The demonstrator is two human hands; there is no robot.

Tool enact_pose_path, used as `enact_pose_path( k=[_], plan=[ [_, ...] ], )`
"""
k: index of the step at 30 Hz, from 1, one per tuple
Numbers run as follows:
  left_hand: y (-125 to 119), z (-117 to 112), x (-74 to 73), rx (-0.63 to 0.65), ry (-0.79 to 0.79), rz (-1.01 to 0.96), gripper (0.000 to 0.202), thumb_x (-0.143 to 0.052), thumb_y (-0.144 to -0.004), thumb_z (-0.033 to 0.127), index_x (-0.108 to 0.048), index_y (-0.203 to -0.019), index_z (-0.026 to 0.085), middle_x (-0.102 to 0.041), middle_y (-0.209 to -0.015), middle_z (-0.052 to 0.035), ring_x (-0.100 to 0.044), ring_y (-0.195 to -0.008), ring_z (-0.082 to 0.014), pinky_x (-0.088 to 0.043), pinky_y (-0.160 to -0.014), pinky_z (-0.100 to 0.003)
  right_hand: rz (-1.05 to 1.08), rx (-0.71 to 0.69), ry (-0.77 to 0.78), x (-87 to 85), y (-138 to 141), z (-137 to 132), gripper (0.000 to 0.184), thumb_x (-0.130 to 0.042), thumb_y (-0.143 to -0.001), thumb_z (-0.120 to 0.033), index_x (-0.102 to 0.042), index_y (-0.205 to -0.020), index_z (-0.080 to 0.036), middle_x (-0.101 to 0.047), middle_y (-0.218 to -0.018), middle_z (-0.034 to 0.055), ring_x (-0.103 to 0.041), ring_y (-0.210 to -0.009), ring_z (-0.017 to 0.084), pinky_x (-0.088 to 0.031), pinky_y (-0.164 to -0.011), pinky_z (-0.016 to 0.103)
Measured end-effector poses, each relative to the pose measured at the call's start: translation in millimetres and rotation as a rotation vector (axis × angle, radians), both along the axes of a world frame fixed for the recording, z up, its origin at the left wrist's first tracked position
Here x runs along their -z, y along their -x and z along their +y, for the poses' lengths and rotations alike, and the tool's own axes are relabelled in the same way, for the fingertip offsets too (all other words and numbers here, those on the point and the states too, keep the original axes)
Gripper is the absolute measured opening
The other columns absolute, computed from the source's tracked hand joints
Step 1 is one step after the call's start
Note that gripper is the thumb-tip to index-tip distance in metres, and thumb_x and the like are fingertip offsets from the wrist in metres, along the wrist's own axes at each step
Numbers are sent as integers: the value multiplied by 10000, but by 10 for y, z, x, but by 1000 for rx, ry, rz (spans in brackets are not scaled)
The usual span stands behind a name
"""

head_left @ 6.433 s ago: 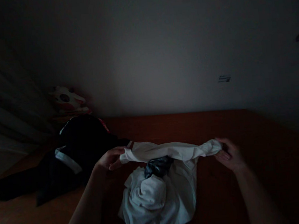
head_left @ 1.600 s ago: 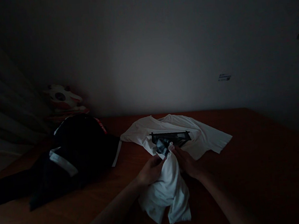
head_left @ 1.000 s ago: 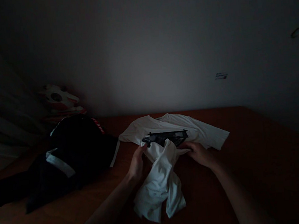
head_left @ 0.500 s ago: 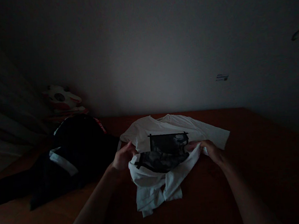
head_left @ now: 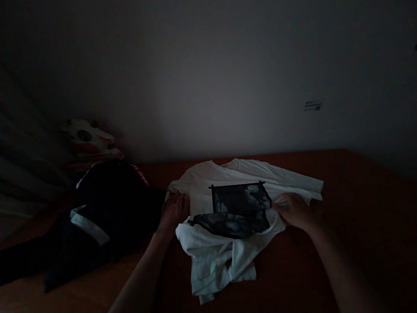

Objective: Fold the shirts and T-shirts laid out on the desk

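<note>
A white T-shirt (head_left: pixel 210 254) with a dark square print (head_left: pixel 240 198) lies on a reddish-brown table (head_left: pixel 365 220), its upper half spread flat and its lower half bunched toward me. My left hand (head_left: pixel 174 210) grips the shirt's left side near the sleeve, fingers curled into the cloth. My right hand (head_left: pixel 295 211) is closed on the right side of the shirt beside the print. The room is dim and finger detail is faint.
A heap of black clothing with white stripes (head_left: pixel 99 216) lies on the table to the left of the shirt. Behind it a pale plush toy (head_left: pixel 87 138) sits against a curtain (head_left: pixel 4 146). A grey wall (head_left: pixel 223 76) backs the table.
My hands have drawn apart from the middle of the shirt to its two sides. The bunched cloth has spread, and the dark print now lies open and flatter.
</note>
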State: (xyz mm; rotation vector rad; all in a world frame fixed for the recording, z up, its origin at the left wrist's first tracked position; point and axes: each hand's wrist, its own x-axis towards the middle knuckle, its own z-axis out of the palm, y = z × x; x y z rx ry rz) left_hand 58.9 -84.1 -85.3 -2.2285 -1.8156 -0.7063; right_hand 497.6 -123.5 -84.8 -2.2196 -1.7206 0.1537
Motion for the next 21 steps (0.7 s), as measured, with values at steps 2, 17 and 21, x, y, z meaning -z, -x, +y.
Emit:
enact_pose_path(
  k=[2,17,21],
  plan=[
    [71,18,-39,-15,17,8,341,-403,-979,304,-648,-1175,170,-679,-1264,-163,-601,-1221,-292,-452,-1055,-444,10,-21,-14,59,-131,40,440,-511,-902,-428,-655,-1241,-187,-565,-1428,200,-489,-1357,382,-365,-1095,603],
    [-286,-148,-202,163,134,-123,307,-572,-925,407,-758,-1067,208,-673,-1104,-136,-627,-1037,-296,-487,-981,-420,140,-425,-500,-364,672,-99,189,-517,-914,-255,-692,-982,-232,-723,-1028,91,-660,-990,255,-484,-932,415],
    [-420,-154,-180,311,207,-350,333,-572,-918,367,-727,-1185,243,-703,-1193,-123,-627,-1148,-305,-449,-1062,-448,236,-655,-450,-386,909,-225,237,-572,-924,-292,-677,-1131,-240,-721,-1118,86,-654,-1086,254,-479,-974,426]
  ],
)
